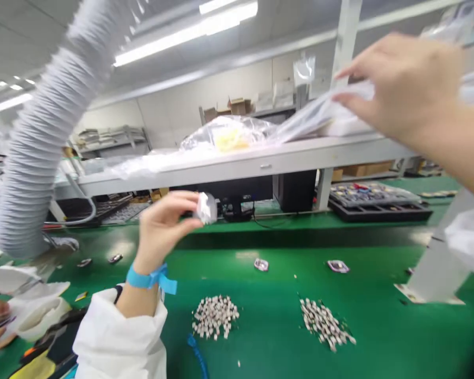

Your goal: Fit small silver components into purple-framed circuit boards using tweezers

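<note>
The left hand (161,231) pinches a small white piece (206,208) between thumb and fingers, raised above the green counter (268,310). The right hand (403,87) reaches over a shelf (240,164), its fingers (359,66) half open against a clear plastic bag (319,113); whether they grip it, I cannot tell. A heap of small parts (215,316) and a second heap (326,323) lie on the counter below.

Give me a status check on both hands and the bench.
Left hand pinching small white piece. Right hand on clear plastic bag. Piles of small parts on green mat below. Grey hose off left.
</note>
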A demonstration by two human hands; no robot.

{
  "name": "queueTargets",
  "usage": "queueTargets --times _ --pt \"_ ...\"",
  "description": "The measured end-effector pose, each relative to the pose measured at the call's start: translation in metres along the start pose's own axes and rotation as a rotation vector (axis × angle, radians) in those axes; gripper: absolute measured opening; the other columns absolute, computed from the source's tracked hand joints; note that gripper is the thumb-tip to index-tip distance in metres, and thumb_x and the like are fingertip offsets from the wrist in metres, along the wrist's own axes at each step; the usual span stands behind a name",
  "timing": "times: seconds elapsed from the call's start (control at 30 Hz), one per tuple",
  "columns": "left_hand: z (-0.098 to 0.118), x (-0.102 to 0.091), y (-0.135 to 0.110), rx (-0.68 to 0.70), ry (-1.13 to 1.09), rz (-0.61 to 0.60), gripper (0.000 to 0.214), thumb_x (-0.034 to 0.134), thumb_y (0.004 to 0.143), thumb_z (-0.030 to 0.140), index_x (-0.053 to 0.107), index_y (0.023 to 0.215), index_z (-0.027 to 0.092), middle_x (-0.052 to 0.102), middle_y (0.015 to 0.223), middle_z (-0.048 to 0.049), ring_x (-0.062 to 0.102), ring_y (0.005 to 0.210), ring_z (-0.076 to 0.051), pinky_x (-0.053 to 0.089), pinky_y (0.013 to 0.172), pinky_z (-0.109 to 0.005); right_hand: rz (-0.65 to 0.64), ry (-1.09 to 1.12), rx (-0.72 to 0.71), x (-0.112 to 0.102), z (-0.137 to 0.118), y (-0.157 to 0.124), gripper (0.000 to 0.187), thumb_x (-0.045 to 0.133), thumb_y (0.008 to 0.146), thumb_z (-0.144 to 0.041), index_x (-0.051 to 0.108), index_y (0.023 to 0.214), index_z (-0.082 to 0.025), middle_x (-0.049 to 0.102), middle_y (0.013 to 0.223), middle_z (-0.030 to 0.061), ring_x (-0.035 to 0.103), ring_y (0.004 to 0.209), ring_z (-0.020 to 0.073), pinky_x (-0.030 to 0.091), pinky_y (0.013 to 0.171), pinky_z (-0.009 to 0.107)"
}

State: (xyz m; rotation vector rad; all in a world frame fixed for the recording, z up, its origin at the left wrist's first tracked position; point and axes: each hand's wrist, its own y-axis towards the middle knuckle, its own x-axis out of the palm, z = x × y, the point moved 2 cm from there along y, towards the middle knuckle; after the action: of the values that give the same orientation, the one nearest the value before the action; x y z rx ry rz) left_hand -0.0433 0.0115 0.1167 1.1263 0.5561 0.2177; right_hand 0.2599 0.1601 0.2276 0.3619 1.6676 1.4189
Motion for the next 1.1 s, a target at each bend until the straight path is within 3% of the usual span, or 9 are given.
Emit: queueTargets --times 0.07,0.13,0.3,0.43,0.5,0.63,0.87,1.0,1.1 --pt "0.008 -0.029 0.04 0.218 0.106 0.358 0.028 0.066 0.07 0.015 0.06 0.091 0.033 0.06 0.095 0.0026 0.058 0.093 -0.015 0.05 0.082 -0.029 0.102 -0.204 -0.102 -0.001 -0.003 0.004 0.024 0.051 0.086 -0.036 0.06 0.101 -0.019 0.056 0.107 0.0104 0.05 0.102 0.0252 0.039 0.073 0.035" --pt "-0.005 -0.049 0.08 0.25 0.277 0.478 0.027 0.064 0.071 0.022 0.056 0.097 0.029 0.059 0.098 0.0 0.058 0.092 -0.015 0.05 0.078 -0.029 0.118 -0.305 -0.157 0.006 -0.002 0.002 0.02 0.051 0.086 -0.034 0.062 0.09 -0.018 0.061 0.094 0.009 0.056 0.087 0.0219 0.036 0.057 0.033" --pt "-0.078 -0.07 0.14 -0.322 0.874 0.129 0.044 0.06 0.072 0.035 0.052 0.11 0.013 0.054 0.117 -0.016 0.051 0.11 -0.025 0.041 0.093 -0.037 0.074 -0.236 -0.173 0.017 0.011 -0.002 0.011 0.056 0.083 -0.027 0.062 0.082 -0.018 0.062 0.088 0.0064 0.055 0.076 0.0191 0.033 0.051 0.03" --pt "-0.089 -0.066 0.136 -0.394 0.949 0.084 0.068 0.056 0.073 0.046 0.041 0.122 0.001 0.028 0.136 -0.027 0.019 0.128 -0.041 0.021 0.101 -0.054 0.007 -0.141 -0.314 0.012 0.02 -0.003 0.015 0.057 0.08 -0.028 0.063 0.09 -0.017 0.06 0.09 0.0075 0.054 0.074 0.0204 0.038 0.055 0.031" --pt "-0.074 -0.053 0.136 -0.289 0.926 0.12 0.064 0.046 0.079 0.047 0.039 0.124 0.002 0.027 0.138 -0.023 0.015 0.131 -0.037 0.016 0.104 -0.05 -0.022 -0.08 -0.386 0.006 0.022 -0.004 0.021 0.051 0.083 -0.031 0.063 0.093 -0.017 0.059 0.093 0.0085 0.055 0.078 0.0216 0.041 0.061 0.033" --pt "-0.033 0.0 0.147 -0.094 0.741 0.132 0.048 0.04 0.083 0.046 0.052 0.113 0.011 0.056 0.114 -0.0138 0.05 0.109 -0.027 0.038 0.093 -0.039 -0.13 -0.004 -0.41 -0.003 0.02 -0.003 0.024 0.042 0.085 -0.027 0.065 0.081 -0.018 0.06 0.089 0.006 0.056 0.077 0.0196 0.043 0.066 0.032" --pt "0.015 0.135 0.165 0.14 0.499 -0.452 0.03 0.055 0.076 0.04 0.066 0.089 0.016 0.066 0.092 -0.0073 0.059 0.083 -0.021 0.045 0.07 -0.029 -0.176 -0.082 -0.295 0.0 0.013 0.014 0.013 0.064 0.07 -0.018 0.057 0.059 -0.015 0.057 0.07 0.0018 0.054 0.067 0.0161 0.038 0.058 0.026" --pt "0.009 0.159 0.179 0.041 0.501 -0.402 0.027 0.049 0.08 0.031 0.068 0.073 0.014 0.064 0.065 -0.0056 0.058 0.063 -0.017 0.042 0.061 -0.027 -0.103 -0.062 -0.351 -0.009 0.01 0.015 0.011 0.066 0.07 -0.019 0.058 0.075 -0.013 0.056 0.084 0.0063 0.053 0.076 0.0188 0.041 0.063 0.028" --pt "0.002 0.158 0.186 -0.026 0.347 -0.321 0.025 0.048 0.078 0.026 0.066 0.066 0.014 0.063 0.06 -0.0045 0.057 0.06 -0.015 0.043 0.059 -0.025 -0.041 -0.014 -0.456 -0.02 0.01 0.008 0.017 0.045 0.08 -0.009 0.06 0.088 -0.012 0.058 0.091 0.0084 0.054 0.084 0.0184 0.042 0.072 0.029"
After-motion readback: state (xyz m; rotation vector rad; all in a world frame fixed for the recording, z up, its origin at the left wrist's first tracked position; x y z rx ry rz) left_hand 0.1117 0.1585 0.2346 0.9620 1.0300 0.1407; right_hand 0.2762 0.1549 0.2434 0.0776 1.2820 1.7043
